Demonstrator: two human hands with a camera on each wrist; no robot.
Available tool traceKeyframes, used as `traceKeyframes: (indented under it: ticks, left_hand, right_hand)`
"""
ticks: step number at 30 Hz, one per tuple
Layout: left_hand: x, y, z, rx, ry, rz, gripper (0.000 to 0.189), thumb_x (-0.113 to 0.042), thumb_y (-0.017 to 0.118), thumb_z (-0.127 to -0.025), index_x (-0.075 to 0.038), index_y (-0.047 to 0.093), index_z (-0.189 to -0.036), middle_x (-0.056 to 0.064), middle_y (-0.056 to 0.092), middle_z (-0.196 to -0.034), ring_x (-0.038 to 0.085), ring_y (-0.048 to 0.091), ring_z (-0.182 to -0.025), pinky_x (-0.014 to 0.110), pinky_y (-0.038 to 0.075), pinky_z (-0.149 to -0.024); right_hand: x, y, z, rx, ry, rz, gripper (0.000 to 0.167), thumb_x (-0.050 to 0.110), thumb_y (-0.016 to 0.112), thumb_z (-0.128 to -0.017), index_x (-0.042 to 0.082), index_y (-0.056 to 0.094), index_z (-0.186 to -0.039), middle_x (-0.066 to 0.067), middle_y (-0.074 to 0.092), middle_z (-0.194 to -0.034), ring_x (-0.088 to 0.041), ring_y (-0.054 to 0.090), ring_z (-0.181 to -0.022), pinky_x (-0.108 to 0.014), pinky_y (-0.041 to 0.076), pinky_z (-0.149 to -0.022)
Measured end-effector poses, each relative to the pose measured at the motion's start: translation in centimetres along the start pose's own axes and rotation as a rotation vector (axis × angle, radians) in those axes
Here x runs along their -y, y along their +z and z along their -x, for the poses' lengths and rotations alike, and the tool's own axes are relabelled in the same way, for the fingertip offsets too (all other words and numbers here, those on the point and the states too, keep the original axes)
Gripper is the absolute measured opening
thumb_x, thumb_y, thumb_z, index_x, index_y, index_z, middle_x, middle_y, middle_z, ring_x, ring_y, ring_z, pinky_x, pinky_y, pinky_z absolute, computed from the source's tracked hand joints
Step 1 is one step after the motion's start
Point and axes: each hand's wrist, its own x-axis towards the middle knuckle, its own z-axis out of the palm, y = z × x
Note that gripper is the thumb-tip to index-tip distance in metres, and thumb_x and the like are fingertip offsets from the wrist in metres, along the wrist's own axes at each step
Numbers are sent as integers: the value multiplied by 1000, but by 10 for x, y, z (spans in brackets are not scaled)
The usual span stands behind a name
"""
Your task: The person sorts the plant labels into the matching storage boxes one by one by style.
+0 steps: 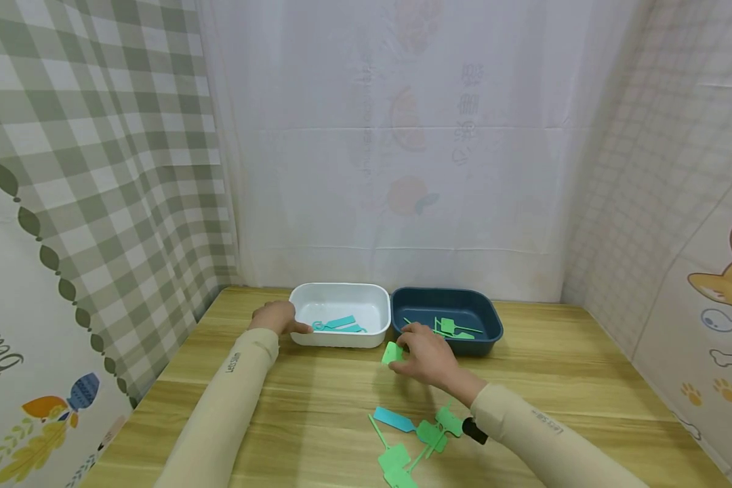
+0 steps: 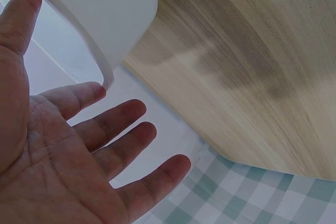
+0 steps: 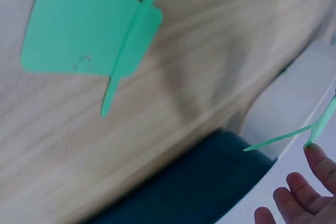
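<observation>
My left hand is at the left end of a white plastic bin. In the left wrist view its fingers are spread and fairly straight, with thumb and index fingertips right at the bin's rim. My right hand pinches a green plant tag in front of a dark blue bin; a thin pointed stem sticks out from the held tag. Blue tags lie inside the white bin, while several green tags lie in the dark one.
On the wooden table, closer to me, lie several loose green tags, some overlapping, and a blue tag. The two bins stand side by side near the back edge. A pale curtain hangs behind, with checked cloth at the left.
</observation>
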Motion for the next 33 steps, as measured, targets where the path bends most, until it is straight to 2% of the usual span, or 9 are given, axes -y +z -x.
traceKeyframes:
  ticks: [9, 14, 23, 33]
  left_hand:
    - [-1, 0, 2, 0, -1, 0, 49, -49, 71, -89, 0, 69, -93, 16, 66, -94, 31, 58, -91, 51, 51, -81]
    - [-1, 1, 4, -10, 2, 6, 52, -49, 72, -88, 1, 69, -98, 18, 67, -101, 34, 58, -95, 53, 50, -83]
    - [2, 3, -1, -13, 4, -2, 52, -50, 72, -88, 1, 69, -99, 19, 67, -102, 34, 58, -95, 52, 51, -81]
    - [0, 2, 1, -12, 6, 4, 51, -49, 72, -88, 1, 69, -98, 18, 67, -101, 35, 57, -97, 52, 50, -83]
  right_hand:
    - [-17, -13, -7, 0, 28, -30, 36, 35, 84, -78, 10, 75, -102, -16, 59, -130, -37, 54, -120, -56, 47, -92]
    - [-25, -18, -11, 7, 51, -20, 37, 36, 82, -79, 10, 74, -103, -16, 58, -132, -37, 51, -124, -59, 44, -95]
    - [-41, -24, -13, -14, 40, 32, 40, 38, 81, -80, 9, 74, -106, -20, 55, -134, -41, 52, -122, -62, 45, -92]
    - [-64, -33, -16, -35, 71, 57, 43, 36, 78, -84, 3, 72, -112, -25, 53, -135, -45, 49, -123, -62, 43, -93]
